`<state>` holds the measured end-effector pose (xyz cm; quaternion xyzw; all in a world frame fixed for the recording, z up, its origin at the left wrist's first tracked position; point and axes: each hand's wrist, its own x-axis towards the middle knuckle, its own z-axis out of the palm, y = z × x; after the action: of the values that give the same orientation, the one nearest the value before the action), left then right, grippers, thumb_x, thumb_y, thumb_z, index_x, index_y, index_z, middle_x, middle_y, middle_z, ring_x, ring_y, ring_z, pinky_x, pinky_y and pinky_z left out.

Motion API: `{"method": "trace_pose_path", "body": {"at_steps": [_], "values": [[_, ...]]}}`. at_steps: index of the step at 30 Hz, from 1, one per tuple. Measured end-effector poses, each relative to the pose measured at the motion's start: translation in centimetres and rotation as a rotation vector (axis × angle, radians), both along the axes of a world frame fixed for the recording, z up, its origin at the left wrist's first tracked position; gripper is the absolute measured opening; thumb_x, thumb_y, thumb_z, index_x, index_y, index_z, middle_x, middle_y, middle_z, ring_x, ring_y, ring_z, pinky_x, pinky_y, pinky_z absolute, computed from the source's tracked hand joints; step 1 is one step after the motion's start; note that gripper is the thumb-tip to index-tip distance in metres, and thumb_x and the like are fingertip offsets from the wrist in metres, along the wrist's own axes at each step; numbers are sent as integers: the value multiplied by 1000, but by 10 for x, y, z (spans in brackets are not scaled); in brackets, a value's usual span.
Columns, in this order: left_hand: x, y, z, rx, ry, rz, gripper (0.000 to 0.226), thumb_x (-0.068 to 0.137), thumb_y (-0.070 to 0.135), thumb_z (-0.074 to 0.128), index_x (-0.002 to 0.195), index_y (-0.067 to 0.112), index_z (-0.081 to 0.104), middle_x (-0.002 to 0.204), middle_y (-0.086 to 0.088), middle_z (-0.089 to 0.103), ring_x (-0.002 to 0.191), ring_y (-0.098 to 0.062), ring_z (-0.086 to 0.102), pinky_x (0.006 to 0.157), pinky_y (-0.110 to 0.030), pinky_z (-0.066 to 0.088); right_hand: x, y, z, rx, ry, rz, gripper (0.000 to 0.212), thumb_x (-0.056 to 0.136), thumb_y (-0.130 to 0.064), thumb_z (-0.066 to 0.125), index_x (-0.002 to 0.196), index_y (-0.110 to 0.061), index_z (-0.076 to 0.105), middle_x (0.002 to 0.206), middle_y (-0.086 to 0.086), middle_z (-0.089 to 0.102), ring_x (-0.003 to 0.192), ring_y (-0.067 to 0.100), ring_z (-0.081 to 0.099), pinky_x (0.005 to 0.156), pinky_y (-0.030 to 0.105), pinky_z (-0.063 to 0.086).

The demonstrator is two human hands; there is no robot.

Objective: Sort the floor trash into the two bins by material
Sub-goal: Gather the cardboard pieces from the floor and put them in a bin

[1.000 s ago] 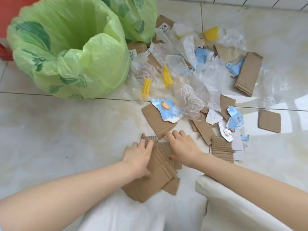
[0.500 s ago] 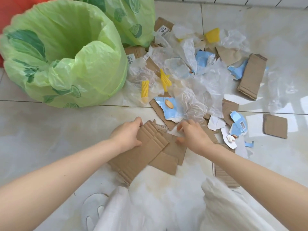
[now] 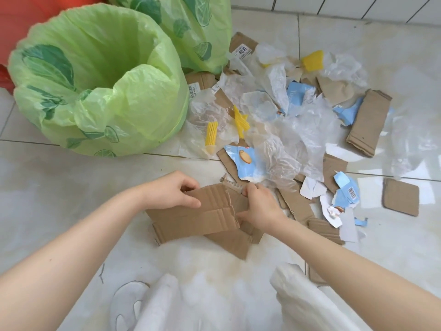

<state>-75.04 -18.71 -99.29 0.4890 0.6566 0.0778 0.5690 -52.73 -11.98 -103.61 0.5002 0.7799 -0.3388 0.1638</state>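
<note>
A stack of brown cardboard pieces (image 3: 198, 219) is lifted off the tiled floor in front of me. My left hand (image 3: 174, 191) grips its upper left edge and my right hand (image 3: 259, 205) grips its right side. Beyond it lies a pile of trash: clear plastic film (image 3: 303, 130), yellow plastic scraps (image 3: 211, 137), blue wrapper pieces (image 3: 241, 161) and more cardboard (image 3: 367, 121). A bin lined with a green leaf-print bag (image 3: 95, 77) stands open at the upper left. A second green-lined bin (image 3: 200, 27) stands behind it.
A small cardboard square (image 3: 401, 197) lies apart at the right. White torn paper bits (image 3: 343, 218) lie near the right hand. My white-clad knees (image 3: 305, 299) fill the bottom of the view. A red object (image 3: 21, 22) sits behind the bins.
Both hands gathered the flat cardboard pieces off the floor and raised them as one stack, turning it more level. The view shifted slightly, with the bins larger in frame.
</note>
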Motion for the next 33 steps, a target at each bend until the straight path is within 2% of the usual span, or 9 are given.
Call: {"method": "trace_pose_path", "body": {"at_steps": [6,9,14,17,19,22,25,28,33], "values": [[14,-19,10,64,46,-5,21,86,25,68,74,10,60,65,5,52,60,-7,45,60,-27,39,27,20,40,38,186,-188,23,75,-21,66,91,-9,55,85,9,65,82,29,61,64,38,49],[33,-22,7,82,99,-60,28,85,27,68,70,11,52,62,6,44,57,-7,38,58,-27,34,54,27,60,72,232,-307,25,75,-25,69,96,-13,62,88,5,69,84,26,63,69,36,53],[70,-25,-8,153,317,-212,18,79,23,72,83,15,56,77,0,58,74,-20,53,68,-32,41,106,13,67,-3,228,-435,25,77,-26,71,96,-11,66,89,4,70,86,22,64,73,35,54],[83,-28,-18,135,456,-388,18,80,25,69,93,20,57,94,1,57,93,-18,52,80,-29,39,139,-3,55,-84,79,-389,25,79,-28,71,95,-9,65,87,2,65,82,20,60,68,28,48],[88,-33,-27,115,504,-459,30,81,26,67,109,21,58,108,1,50,106,-18,47,88,-30,39,160,-13,43,-111,-7,-381,26,82,-28,67,99,-8,63,92,5,65,88,23,60,71,30,48],[96,-40,-34,176,667,-527,33,85,25,60,117,23,53,117,2,43,110,-21,42,85,-36,45,179,-22,28,-59,-101,-346,26,86,-29,60,98,-7,54,100,10,56,102,32,56,78,32,43],[100,-46,-41,292,748,-477,27,82,21,61,108,19,56,115,-2,45,106,-26,45,71,-38,49,178,-23,21,-29,-154,-329,39,88,-36,57,110,-5,50,117,14,47,112,35,46,93,34,34],[96,-41,-43,348,736,-415,30,75,21,72,101,17,59,108,-3,49,97,-27,48,61,-39,54,164,-27,20,24,-111,-247,38,89,-38,54,112,-7,50,122,11,45,114,33,39,97,34,32],[99,-17,-41,238,717,-241,40,89,30,58,125,18,46,123,-2,40,112,-27,38,88,-39,46,134,-31,23,100,24,31,27,91,-27,49,110,-7,50,116,10,53,112,28,44,93,30,32]]}}
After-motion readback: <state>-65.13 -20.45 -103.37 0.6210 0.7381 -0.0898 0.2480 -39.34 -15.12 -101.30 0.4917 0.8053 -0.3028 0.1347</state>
